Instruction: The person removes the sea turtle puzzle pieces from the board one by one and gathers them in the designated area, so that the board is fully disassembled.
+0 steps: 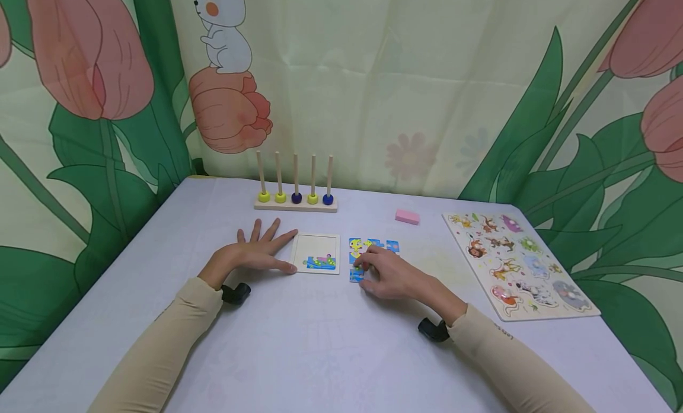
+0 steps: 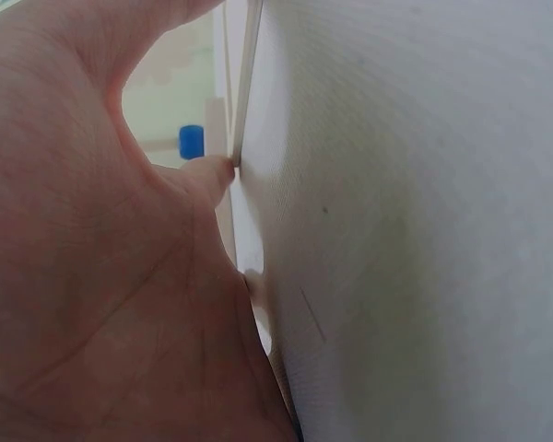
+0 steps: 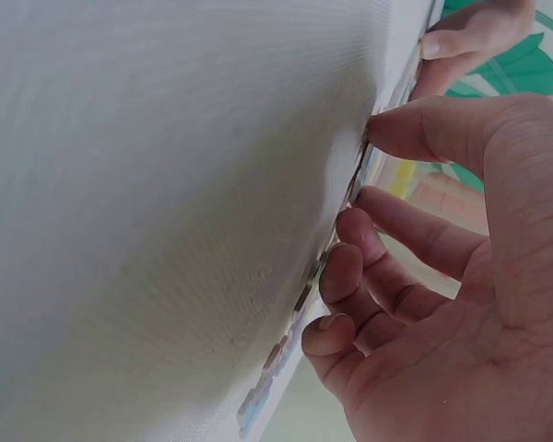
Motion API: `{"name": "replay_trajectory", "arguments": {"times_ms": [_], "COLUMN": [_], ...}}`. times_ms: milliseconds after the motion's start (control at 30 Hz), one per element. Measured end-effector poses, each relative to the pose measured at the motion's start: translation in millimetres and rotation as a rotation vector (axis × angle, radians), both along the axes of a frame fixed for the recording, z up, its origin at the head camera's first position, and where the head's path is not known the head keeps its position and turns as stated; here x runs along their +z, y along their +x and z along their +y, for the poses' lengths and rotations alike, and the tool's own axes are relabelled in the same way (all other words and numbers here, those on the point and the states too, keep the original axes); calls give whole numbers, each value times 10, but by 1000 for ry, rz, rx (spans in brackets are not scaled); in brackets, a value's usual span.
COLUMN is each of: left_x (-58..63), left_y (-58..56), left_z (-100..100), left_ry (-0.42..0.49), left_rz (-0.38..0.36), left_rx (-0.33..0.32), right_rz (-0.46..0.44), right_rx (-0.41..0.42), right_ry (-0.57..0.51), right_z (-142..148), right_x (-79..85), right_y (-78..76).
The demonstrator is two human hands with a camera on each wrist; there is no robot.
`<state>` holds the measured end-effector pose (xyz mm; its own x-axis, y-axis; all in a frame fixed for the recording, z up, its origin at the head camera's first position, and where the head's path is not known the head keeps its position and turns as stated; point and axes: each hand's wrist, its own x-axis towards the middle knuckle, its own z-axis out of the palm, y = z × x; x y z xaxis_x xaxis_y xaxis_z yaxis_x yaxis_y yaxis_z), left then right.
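A small square wooden puzzle tray lies flat on the table with a few joined pieces in its lower right part. My left hand is spread beside it, index fingertip and thumb tip at the tray's left edge. To the tray's right lie several loose blue and yellow jigsaw pieces. Over them, my right hand pinches a blue jigsaw piece at its edges between thumb and index finger. In the right wrist view, the other fingers of the right hand curl loosely close over the pieces.
Behind the tray stands a wooden peg rack with yellow and dark blue beads. A pink block lies at the back right. A large animal puzzle board covers the table's right side. A printed curtain hangs behind the table.
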<state>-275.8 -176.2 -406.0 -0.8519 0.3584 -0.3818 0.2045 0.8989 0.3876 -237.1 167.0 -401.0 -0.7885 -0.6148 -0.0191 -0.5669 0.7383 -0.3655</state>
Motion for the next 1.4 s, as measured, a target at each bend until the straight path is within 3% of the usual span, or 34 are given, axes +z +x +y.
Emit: {"name": "replay_trajectory", "arguments": {"times_ms": [1067, 1400], "left_x": [-42, -31], "left_y": [-22, -24], "left_z": [2, 3], "left_ry": [-16, -17], "left_rz": [10, 7], "left_rx": [1, 2], "right_rz": [-27, 15], "right_rx": [-9, -3], "right_ry": [-8, -18], "right_z": [9, -64], "right_x": [-14, 5], "right_y": [-14, 1]}}
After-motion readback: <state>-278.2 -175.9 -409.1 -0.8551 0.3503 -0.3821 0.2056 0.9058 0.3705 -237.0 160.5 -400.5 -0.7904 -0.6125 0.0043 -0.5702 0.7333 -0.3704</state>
